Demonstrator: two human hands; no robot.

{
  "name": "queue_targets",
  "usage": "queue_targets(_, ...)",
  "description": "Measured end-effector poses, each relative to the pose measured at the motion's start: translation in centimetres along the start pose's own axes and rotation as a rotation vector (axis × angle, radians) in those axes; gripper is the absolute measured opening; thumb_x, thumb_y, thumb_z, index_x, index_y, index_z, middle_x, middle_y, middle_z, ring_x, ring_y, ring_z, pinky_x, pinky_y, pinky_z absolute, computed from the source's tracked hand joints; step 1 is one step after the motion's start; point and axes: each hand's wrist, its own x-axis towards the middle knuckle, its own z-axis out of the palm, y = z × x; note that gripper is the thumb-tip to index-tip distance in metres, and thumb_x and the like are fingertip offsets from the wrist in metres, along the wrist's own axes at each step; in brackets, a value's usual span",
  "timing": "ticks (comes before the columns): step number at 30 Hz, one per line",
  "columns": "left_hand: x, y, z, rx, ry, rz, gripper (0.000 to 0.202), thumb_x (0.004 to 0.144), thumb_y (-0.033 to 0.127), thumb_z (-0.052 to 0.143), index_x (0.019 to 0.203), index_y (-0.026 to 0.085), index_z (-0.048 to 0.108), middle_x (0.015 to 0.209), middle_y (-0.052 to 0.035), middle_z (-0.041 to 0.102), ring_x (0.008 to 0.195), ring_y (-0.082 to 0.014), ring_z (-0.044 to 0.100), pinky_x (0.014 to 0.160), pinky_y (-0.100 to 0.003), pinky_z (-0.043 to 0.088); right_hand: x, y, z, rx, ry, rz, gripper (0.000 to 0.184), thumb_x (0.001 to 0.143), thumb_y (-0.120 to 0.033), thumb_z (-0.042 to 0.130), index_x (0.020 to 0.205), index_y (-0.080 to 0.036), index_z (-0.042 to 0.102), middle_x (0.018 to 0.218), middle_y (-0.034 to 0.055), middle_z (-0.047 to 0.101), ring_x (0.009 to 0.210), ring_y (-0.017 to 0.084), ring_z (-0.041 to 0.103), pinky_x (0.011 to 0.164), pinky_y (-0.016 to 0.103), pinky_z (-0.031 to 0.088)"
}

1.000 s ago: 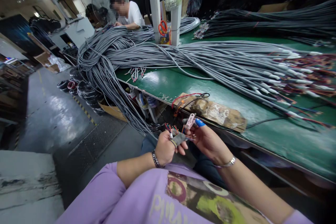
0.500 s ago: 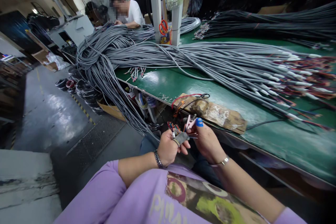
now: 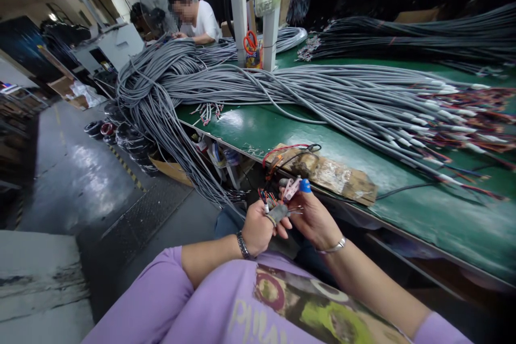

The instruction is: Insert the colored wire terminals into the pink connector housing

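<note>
Bristling red, orange and green, thin wires [image 3: 266, 195] clamped in left fingers [image 3: 286, 222], right fingers [image 3: 308, 199] closed on pink clip [image 3: 291, 190].

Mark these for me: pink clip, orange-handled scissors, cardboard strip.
Pink clip [image 3: 291, 189], head view: middle of its body.
Orange-handled scissors [image 3: 250, 42], head view: the handles.
Cardboard strip [image 3: 357, 184], head view: brown surface toward its right end.

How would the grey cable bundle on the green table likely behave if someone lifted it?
Probably floppy: the grey cable bundle loops over itself and sags past the edge of the green table. Likely heavy overall, with so many cables piled together. The splayed coloured wires at its right end could snag.
</note>
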Motion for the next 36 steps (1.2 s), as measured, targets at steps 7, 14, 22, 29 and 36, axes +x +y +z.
queue_targets(7, -0.9, -0.3, -1.2, 0.069, -0.046, 0.018, 0.037, 0.074, 0.049, 0.065, 0.075, 0.013, 0.057, 0.056, -0.0013, 0.063, 0.035, -0.0072, 0.051, 0.034, -0.018, 0.023, -1.3, -0.7, -0.8, -0.031, -0.013, 0.171, 0.046, 0.070, -0.066, 0.067, 0.075, -0.021, 0.065, 0.074, 0.0037, 0.064, 0.061, 0.016, 0.057, 0.056, 0.028, 0.049)
queue_targets(14, -1.0, -0.6, -2.2, 0.227, -0.183, -0.030, 0.039, 0.074, 0.051, 0.065, 0.071, 0.013, 0.058, 0.057, -0.0024, 0.063, 0.038, -0.0080, 0.053, 0.037, -0.019, 0.028, -2.1, -2.2, -0.5, -0.381, -0.160, 0.230, 0.033, 0.063, -0.042, 0.083, 0.072, -0.015, 0.065, 0.065, 0.0009, 0.063, 0.057, 0.012, 0.053, 0.060, 0.026, 0.043)
queue_targets(22, -0.5, -0.2, -2.0, 0.248, -0.235, -0.187, 0.040, 0.069, 0.052, 0.068, 0.067, 0.013, 0.057, 0.055, -0.0023, 0.062, 0.038, -0.0088, 0.054, 0.036, -0.019, 0.026, -3.0, -2.2, -1.2, -0.493, -0.104, 0.139, 0.038, 0.067, -0.052, 0.078, 0.076, -0.016, 0.067, 0.069, 0.0016, 0.063, 0.063, 0.013, 0.055, 0.065, 0.028, 0.046)
queue_targets(29, -0.3, -0.5, -1.7, 0.085, -0.107, -0.100, 0.041, 0.067, 0.052, 0.069, 0.070, 0.014, 0.054, 0.055, -0.0004, 0.060, 0.037, -0.0078, 0.052, 0.035, -0.019, 0.023, -4.0, -0.6, -1.8, -0.334, 0.005, 0.159, 0.040, 0.067, -0.053, 0.077, 0.081, -0.018, 0.063, 0.068, 0.0003, 0.059, 0.060, 0.013, 0.052, 0.061, 0.030, 0.047)
queue_targets(36, -0.2, -0.8, -2.1, 0.205, -0.239, -0.119, 0.044, 0.070, 0.055, 0.065, 0.069, 0.012, 0.059, 0.062, -0.0053, 0.065, 0.043, -0.0098, 0.056, 0.039, -0.020, 0.028, -4.1, -0.3, -0.5, -0.621, 0.062, -0.050, 0.036, 0.071, -0.053, 0.072, 0.072, -0.018, 0.063, 0.063, 0.0007, 0.059, 0.057, 0.013, 0.048, 0.056, 0.027, 0.039)
